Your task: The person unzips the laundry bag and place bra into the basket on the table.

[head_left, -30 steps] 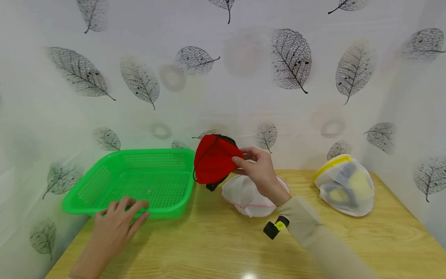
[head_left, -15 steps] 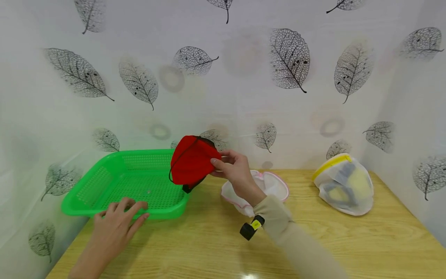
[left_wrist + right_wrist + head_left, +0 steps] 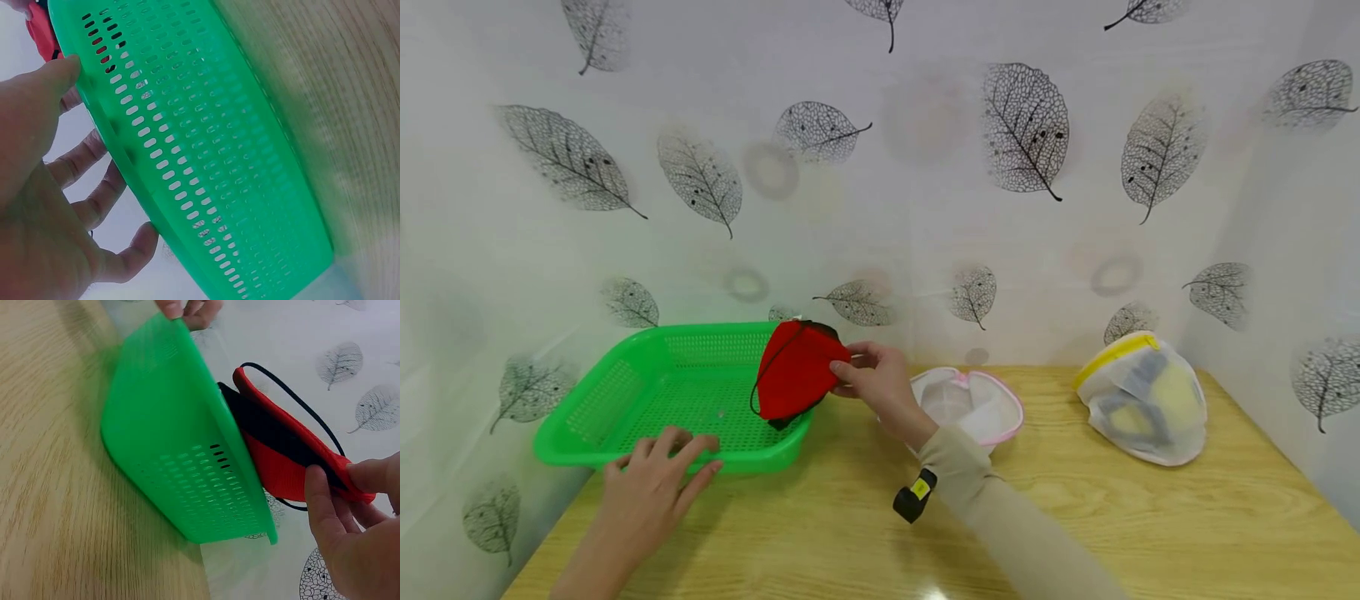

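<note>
My right hand [image 3: 880,383] pinches a red cloth piece [image 3: 801,371] by its right edge, thumb against fingers. The piece has a black lining and thin black cords, and hangs over the right end of a green plastic basket [image 3: 786,454]. In the right wrist view the folded red cloth [image 3: 281,472] shows beside the basket rim [image 3: 234,434]. My left hand [image 3: 651,492] holds the basket's near rim, fingers over the edge; in the left wrist view the thumb [image 3: 65,72] lies at the rim. The basket hides the lower fingertips in part.
A white mesh bag with pink trim [image 3: 1000,417] lies behind my right wrist, its mouth facing up. To the right sits a white mesh bag with a yellow zipper [image 3: 1142,400], with dark and pale things inside. A patterned curtain [image 3: 925,208] backs the wooden table [image 3: 820,533].
My right hand has carried the red cloth piece left and slightly down, over the basket's right end. More of the pink-trimmed bag shows now. The left hand has stayed on the rim.
</note>
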Demonstrator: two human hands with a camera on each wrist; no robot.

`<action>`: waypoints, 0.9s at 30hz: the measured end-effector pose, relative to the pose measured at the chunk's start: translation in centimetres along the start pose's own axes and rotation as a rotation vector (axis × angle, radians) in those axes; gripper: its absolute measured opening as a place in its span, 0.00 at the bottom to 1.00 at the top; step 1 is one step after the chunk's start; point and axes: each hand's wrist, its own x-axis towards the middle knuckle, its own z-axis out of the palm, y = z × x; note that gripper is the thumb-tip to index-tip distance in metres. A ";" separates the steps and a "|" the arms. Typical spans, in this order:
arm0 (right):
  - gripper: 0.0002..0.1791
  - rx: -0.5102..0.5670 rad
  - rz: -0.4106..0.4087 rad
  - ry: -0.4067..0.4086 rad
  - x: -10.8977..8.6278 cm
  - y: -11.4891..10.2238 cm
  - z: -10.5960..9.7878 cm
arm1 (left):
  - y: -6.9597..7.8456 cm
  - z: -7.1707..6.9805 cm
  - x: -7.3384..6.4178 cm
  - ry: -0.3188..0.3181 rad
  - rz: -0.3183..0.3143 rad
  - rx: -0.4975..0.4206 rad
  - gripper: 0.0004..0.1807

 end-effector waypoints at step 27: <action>0.09 -0.629 -0.267 -0.142 0.4 2.6 3.2 | 0.1 0.0 0.2 -0.047 -0.052 -0.044 0.14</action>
